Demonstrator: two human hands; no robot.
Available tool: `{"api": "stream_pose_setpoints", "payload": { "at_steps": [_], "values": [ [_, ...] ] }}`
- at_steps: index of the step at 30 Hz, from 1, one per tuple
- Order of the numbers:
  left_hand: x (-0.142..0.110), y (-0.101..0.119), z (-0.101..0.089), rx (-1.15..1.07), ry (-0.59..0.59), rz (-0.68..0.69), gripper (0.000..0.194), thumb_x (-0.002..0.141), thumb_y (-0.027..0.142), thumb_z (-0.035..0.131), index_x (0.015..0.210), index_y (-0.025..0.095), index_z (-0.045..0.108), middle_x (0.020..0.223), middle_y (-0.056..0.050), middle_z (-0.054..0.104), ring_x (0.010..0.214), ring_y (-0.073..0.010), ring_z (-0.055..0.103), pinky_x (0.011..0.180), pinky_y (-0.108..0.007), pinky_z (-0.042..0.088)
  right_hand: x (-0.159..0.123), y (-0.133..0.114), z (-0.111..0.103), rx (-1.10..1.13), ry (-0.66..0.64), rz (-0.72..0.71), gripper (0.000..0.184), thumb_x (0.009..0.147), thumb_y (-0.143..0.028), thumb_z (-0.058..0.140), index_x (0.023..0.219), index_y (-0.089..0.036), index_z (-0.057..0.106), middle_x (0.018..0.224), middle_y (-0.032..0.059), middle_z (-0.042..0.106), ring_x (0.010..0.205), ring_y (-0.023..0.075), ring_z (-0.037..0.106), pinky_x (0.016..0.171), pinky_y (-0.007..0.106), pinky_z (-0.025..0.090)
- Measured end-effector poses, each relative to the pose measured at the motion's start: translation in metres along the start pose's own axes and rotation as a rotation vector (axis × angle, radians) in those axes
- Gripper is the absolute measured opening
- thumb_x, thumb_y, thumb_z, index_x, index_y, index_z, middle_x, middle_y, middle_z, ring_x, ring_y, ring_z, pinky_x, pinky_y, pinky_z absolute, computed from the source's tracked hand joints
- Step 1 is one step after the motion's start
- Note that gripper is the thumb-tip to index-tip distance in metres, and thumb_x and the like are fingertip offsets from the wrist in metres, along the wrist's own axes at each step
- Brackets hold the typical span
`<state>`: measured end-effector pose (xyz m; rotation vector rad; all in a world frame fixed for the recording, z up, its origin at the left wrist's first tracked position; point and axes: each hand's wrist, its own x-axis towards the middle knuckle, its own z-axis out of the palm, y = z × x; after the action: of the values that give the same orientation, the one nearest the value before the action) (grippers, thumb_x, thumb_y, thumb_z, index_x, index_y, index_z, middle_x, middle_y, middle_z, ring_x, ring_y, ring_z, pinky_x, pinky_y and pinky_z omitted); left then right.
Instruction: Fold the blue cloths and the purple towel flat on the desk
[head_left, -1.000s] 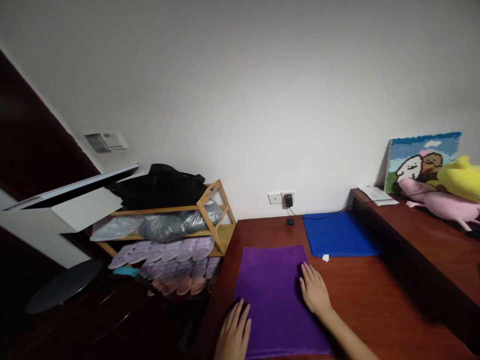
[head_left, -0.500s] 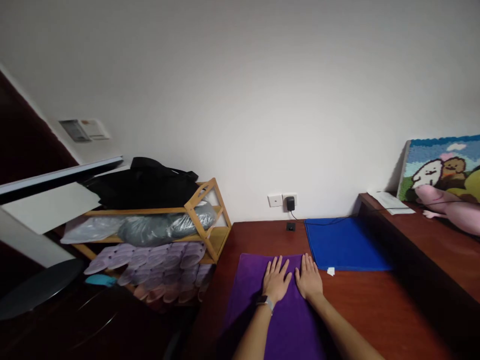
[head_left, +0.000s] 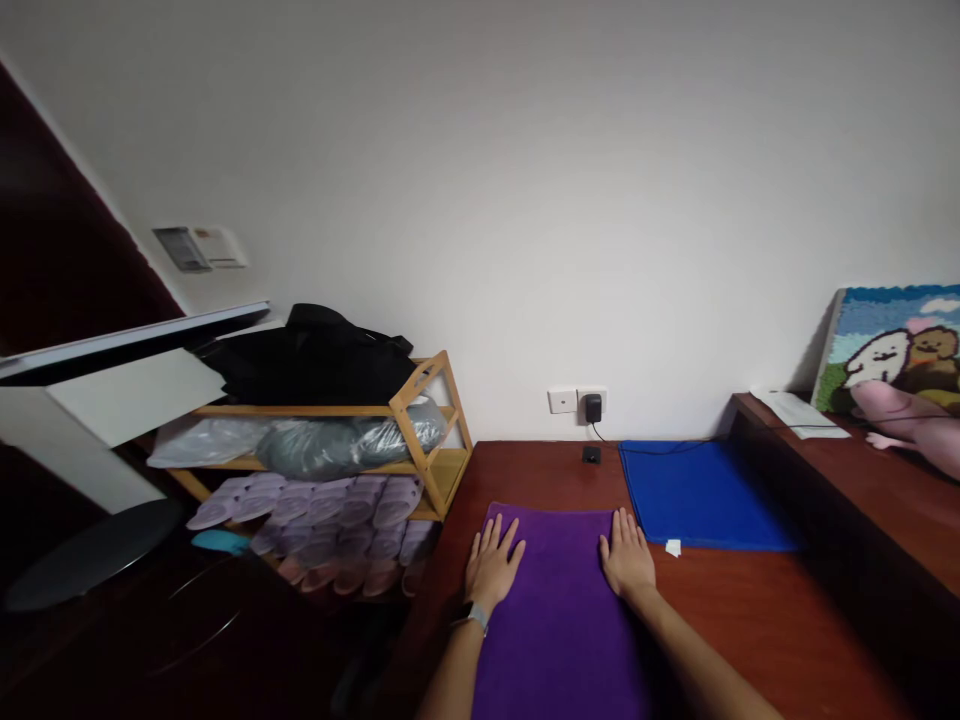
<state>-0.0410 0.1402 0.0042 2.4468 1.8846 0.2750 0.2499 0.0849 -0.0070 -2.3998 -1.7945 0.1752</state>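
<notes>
A purple cloth (head_left: 559, 610) lies spread flat on the reddish-brown table (head_left: 529, 470); its near end runs out of the picture. My left hand (head_left: 493, 562) rests flat with fingers apart on the cloth's left edge, close to its far corner. On the far right corner lies my right hand (head_left: 628, 555), palm down and fingers stretched out. A watch (head_left: 474, 615) is on my left wrist. Beyond my right hand, a blue cloth (head_left: 705, 495) lies flat, with a small white tag (head_left: 673, 548) at its near edge.
A black adapter (head_left: 592, 407) sits in the wall socket, its cable crossing the blue cloth. Left of the table stands a wooden rack (head_left: 420, 460) with slippers (head_left: 330, 500) and a black bag (head_left: 315, 360). A raised ledge on the right holds a pink plush toy (head_left: 907, 415).
My left hand has slid left, from the middle of the purple cloth to its left edge. My right hand stays near the far right corner. The view has shifted slightly.
</notes>
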Motion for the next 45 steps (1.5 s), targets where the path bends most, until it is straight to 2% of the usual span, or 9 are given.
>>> {"api": "stream_pose_setpoints", "payload": {
  "at_steps": [9,14,17,24,27,34,39,42,45],
  "values": [
    [-0.008,0.072,0.008,-0.094,0.091,0.299,0.057,0.105,0.052,0.028,0.155,0.03,0.043,0.165,-0.006,0.035,0.154,-0.0275,0.028,0.125,-0.053,0.022,-0.018,-0.002,0.001,0.041,0.026,-0.063,0.07,0.101,-0.046,0.019,0.161,-0.01,0.025,0.168,0.0084,0.018,0.157,0.0247,0.011,0.126,0.044,0.009],
    [0.005,0.112,0.032,-0.177,0.044,0.259,0.059,0.103,0.056,0.03,0.156,0.033,0.04,0.166,-0.005,0.035,0.153,-0.0301,0.028,0.124,-0.055,0.022,-0.018,0.002,0.007,0.03,0.022,-0.061,0.07,0.101,-0.046,0.018,0.16,-0.008,0.024,0.168,0.0085,0.019,0.156,0.0253,0.012,0.126,0.043,0.011],
    [0.012,0.089,0.029,-0.162,0.029,0.138,0.06,0.102,0.057,0.033,0.156,0.033,0.042,0.167,-0.005,0.032,0.154,-0.0312,0.025,0.125,-0.055,0.019,-0.017,0.003,0.01,0.017,0.029,-0.059,0.071,0.101,-0.047,0.018,0.16,-0.007,0.023,0.168,0.0084,0.018,0.156,0.0258,0.011,0.126,0.042,0.011],
    [-0.001,-0.029,-0.007,0.037,0.051,-0.185,0.058,0.103,0.047,0.032,0.155,0.023,0.043,0.162,-0.011,0.041,0.152,-0.031,0.032,0.123,-0.052,0.025,-0.014,-0.004,0.003,-0.016,-0.007,-0.035,0.07,0.102,-0.046,0.018,0.161,-0.008,0.021,0.169,0.0076,0.015,0.157,0.026,0.01,0.126,0.042,0.009],
    [-0.021,-0.035,-0.02,0.07,0.133,-0.154,0.057,0.105,0.042,0.03,0.153,0.015,0.046,0.162,-0.015,0.04,0.151,-0.0301,0.033,0.123,-0.049,0.027,-0.014,-0.011,-0.012,-0.012,-0.031,-0.022,0.069,0.102,-0.042,0.02,0.16,-0.006,0.022,0.168,0.0096,0.018,0.156,0.0262,0.013,0.126,0.042,0.01],
    [-0.07,0.101,-0.013,-0.081,0.131,0.353,0.055,0.107,0.045,0.029,0.156,0.025,0.042,0.164,-0.007,0.038,0.153,-0.0242,0.029,0.125,-0.048,0.025,-0.074,0.004,-0.009,0.033,0.082,-0.102,0.065,0.103,-0.039,0.014,0.161,-0.01,0.02,0.169,0.0051,0.015,0.157,0.0225,0.008,0.127,0.04,0.008],
    [-0.083,0.166,0.005,-0.167,-0.029,0.339,0.058,0.105,0.056,0.025,0.157,0.032,0.038,0.166,-0.004,0.033,0.154,-0.0227,0.027,0.127,-0.046,0.022,-0.112,0.02,0.004,0.018,-0.04,-0.116,0.067,0.101,-0.04,0.017,0.16,-0.009,0.024,0.168,0.0052,0.018,0.156,0.024,0.012,0.127,0.043,0.012],
    [-0.088,0.133,0.003,-0.127,-0.042,0.213,0.061,0.104,0.059,0.026,0.158,0.032,0.036,0.167,-0.005,0.029,0.155,-0.0252,0.024,0.126,-0.049,0.021,-0.114,0.018,0.002,0.027,-0.034,-0.091,0.068,0.102,-0.041,0.015,0.16,-0.008,0.021,0.168,0.0055,0.016,0.156,0.024,0.012,0.127,0.043,0.011],
    [-0.099,0.065,-0.007,-0.013,-0.03,0.012,0.065,0.104,0.057,0.028,0.159,0.023,0.034,0.167,-0.01,0.027,0.155,-0.0294,0.023,0.126,-0.052,0.021,-0.111,0.013,-0.002,0.02,-0.033,-0.07,0.068,0.102,-0.042,0.014,0.16,-0.008,0.019,0.168,0.0051,0.016,0.156,0.0236,0.012,0.127,0.043,0.01]
  ]
}}
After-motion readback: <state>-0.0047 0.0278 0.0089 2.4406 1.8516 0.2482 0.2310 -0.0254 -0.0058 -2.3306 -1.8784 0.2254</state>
